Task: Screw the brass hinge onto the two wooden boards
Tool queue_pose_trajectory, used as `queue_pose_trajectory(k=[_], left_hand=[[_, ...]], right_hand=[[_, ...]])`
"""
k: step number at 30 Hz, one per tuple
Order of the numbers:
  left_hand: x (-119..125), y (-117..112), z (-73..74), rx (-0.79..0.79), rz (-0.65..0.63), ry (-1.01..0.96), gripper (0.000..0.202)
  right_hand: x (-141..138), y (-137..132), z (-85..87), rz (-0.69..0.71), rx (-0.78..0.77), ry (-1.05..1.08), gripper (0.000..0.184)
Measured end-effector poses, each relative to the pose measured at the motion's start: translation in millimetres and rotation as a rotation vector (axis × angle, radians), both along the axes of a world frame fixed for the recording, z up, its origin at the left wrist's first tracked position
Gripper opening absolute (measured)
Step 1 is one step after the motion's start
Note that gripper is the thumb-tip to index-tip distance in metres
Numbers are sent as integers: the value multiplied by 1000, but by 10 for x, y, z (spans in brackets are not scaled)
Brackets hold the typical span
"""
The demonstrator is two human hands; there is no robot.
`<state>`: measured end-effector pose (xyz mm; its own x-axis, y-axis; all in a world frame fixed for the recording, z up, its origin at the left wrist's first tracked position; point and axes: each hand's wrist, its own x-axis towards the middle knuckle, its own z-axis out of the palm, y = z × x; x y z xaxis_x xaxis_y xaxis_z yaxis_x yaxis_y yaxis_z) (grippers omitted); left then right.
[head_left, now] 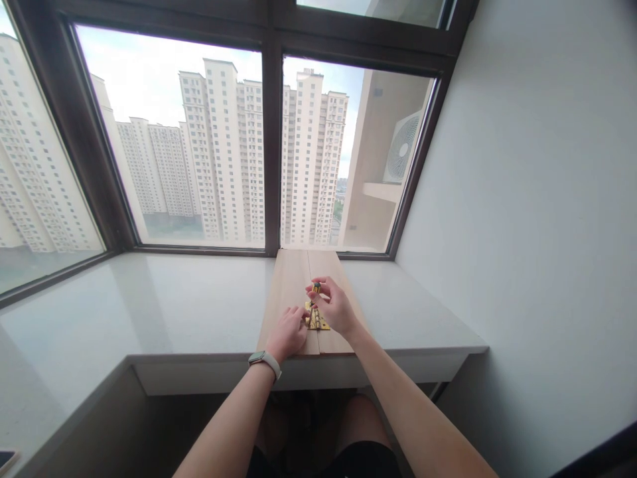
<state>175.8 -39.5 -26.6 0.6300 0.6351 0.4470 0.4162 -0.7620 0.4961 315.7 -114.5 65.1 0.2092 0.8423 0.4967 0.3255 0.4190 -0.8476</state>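
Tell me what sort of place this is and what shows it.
Probably a room high up in an apartment building: tall towers stand beyond the dark-framed windows, an air-conditioning unit sits on a ledge outside, and a pale counter runs below.

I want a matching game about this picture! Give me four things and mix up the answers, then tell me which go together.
1. Screwdriver
2. Gold-coloured hinge
3. Watch
4. Fan unit

A. Outside, beyond the window
B. Lying over the seam between the wooden boards
C. Has a pale strap
D. Held in the fingers of the right hand

Right pairs: 1-D, 2-B, 3-C, 4-A.
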Motion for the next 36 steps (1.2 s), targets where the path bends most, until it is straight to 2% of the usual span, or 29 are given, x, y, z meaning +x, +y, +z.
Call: queue_pose_trajectory(k=[3,6,11,17,25,30,36], left_hand=[[3,0,-7,0,3,3,22],[-6,-3,-8,-3,1,4,21],[-18,7,-24,-3,-10,-10,20],[-7,14,-29,-4,-5,-7,21],[-19,-2,-13,-5,-7,1,20],[-11,3,-26,3,-5,2,21],[-14,-4,-23,9,-6,5,21]], right_hand=[[1,-17,15,-30,1,-83,32],[61,-18,89,-82,40,-32,32],[353,20,191,-268,124,14,33],[652,-1,22,-420,80,-41,38],[699,-3,-247,-482,46,-70,38],[696,-4,-279,-471,67,-37,39],[643,-27,-196,-472,126,-16,38]])
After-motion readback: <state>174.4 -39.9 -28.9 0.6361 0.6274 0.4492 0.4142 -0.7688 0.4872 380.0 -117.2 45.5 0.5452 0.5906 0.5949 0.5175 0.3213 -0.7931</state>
